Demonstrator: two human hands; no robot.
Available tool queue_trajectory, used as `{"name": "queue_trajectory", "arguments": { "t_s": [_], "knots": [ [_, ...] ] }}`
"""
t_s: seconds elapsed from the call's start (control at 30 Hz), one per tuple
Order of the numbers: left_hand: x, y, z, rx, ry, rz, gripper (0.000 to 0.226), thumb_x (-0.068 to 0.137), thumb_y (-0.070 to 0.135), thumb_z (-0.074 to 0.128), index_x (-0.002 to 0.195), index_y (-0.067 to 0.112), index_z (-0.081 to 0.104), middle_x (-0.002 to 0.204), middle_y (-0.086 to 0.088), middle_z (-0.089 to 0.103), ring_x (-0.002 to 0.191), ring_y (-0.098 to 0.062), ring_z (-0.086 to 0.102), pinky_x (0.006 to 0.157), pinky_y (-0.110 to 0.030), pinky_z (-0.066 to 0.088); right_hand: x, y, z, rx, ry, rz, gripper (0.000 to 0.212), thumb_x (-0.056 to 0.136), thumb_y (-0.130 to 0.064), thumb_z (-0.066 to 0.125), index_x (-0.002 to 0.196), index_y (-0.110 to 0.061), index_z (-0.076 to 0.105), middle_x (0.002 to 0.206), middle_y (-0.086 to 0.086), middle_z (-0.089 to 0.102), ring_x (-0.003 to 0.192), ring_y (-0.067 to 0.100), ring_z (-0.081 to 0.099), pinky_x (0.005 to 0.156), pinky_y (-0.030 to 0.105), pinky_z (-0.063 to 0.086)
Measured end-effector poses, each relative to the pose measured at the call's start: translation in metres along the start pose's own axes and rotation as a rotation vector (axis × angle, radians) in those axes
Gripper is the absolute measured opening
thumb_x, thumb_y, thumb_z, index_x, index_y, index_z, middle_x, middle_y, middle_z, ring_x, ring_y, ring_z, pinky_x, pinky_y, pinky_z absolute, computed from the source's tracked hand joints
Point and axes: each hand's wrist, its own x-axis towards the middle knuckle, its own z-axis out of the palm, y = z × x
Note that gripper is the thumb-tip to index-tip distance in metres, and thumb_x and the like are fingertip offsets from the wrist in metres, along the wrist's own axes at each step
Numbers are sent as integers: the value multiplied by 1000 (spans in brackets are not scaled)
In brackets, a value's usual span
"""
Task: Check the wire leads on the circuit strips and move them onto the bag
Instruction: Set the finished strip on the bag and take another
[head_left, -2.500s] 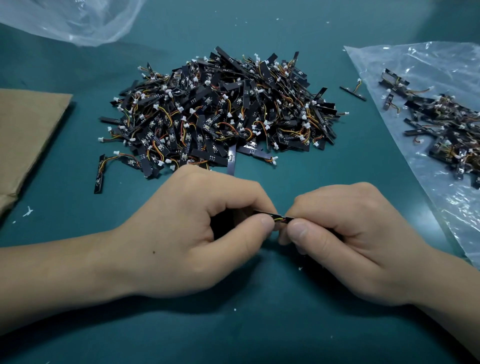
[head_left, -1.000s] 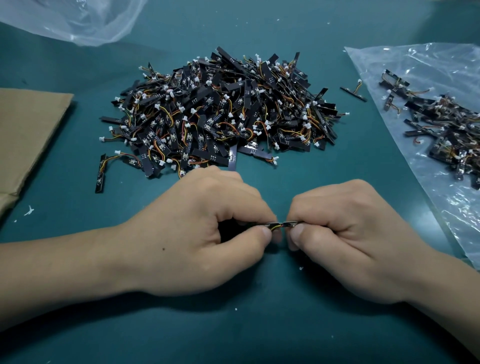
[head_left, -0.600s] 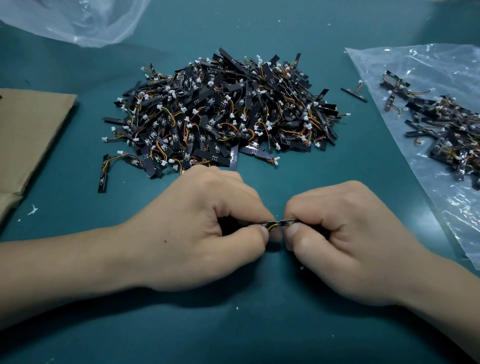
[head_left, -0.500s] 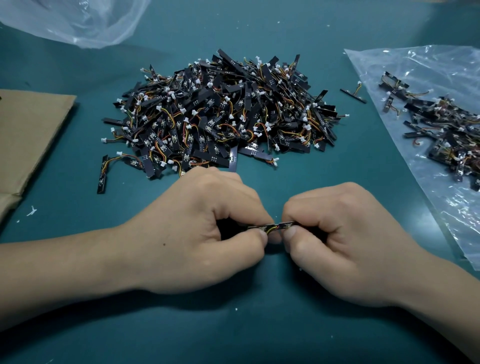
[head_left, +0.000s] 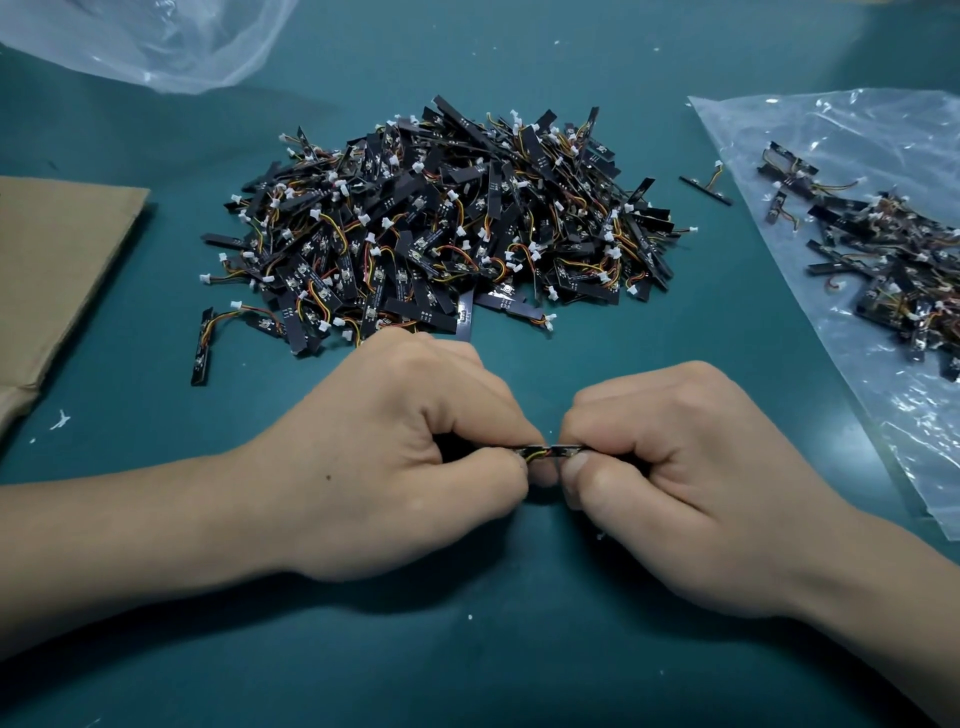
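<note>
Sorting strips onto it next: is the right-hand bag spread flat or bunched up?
Spread flat: the bag lies as a sheet on the table, with strips resting on top.

Strip between left hand, right hand

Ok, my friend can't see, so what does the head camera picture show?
The left hand and right hand pinch one small black circuit strip with coloured wires over a teal table. A heap of strips lies behind, fewer on a clear plastic bag at right.
</note>
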Motion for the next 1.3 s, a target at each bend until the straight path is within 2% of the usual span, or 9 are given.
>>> {"name": "queue_trajectory", "arguments": {
  "t_s": [0.17,0.47,0.63,0.77,0.9,1.07,1.17,1.23,1.3],
  "knots": [
    [-3,2,2,-69,31,-16,61,77,36,36,75,-15,69,63,-15,64,61,-33,58,66,-48,44,-1,2,-1,19,-16,-18,30,85,-27,48,60,-11,48,58,3,47,57,27,48,51,47,40],
    [-3,1,4,-59,40,-25,59,78,33,35,77,-15,70,67,-18,65,64,-36,59,69,-53,49,-2,4,1,40,8,-39,37,88,-31,43,60,-8,52,57,2,48,56,28,48,51,47,41],
    [-5,1,3,-89,46,-47,61,79,36,36,81,-12,72,71,-12,66,69,-19,52,73,-44,46,-4,6,0,62,11,-71,38,90,-30,45,61,-8,55,57,0,48,56,26,48,51,46,41],
    [-3,1,1,-86,8,-33,60,78,34,35,73,-17,68,63,-17,63,61,-37,57,65,-56,50,-4,7,2,53,29,-109,37,90,-28,48,59,-8,48,56,0,41,54,24,41,50,46,37],
    [-1,2,4,-56,18,12,59,78,29,35,70,-18,68,60,-22,63,57,-42,59,61,-62,49,-4,10,1,75,26,-107,37,91,-29,48,60,-8,52,57,0,43,55,24,43,51,45,38],
    [-5,0,6,-161,71,-60,65,77,39,36,80,-15,71,69,-15,66,68,-29,55,74,-49,46,-5,11,1,101,24,-130,41,96,-28,47,63,-7,61,58,0,51,56,22,48,53,43,41],
    [-8,2,9,-259,77,-85,67,76,40,39,83,-19,69,71,-21,65,70,-16,48,72,-37,40,-4,10,1,119,36,-144,37,96,-31,50,65,-12,60,58,-5,49,56,18,47,53,42,40],
    [-8,2,9,-282,52,-84,67,75,39,37,81,-21,68,69,-26,63,67,-26,49,71,-42,40,-4,10,-1,148,20,-154,35,96,-35,50,66,-18,56,59,-7,46,56,16,45,53,42,40],
    [-7,3,6,-266,11,-65,66,74,36,35,77,-21,66,65,-28,61,63,-41,53,69,-55,44,-4,10,-3,168,-24,-177,39,97,-33,48,65,-13,56,58,-3,46,56,21,45,55,43,41]
  ]
}}
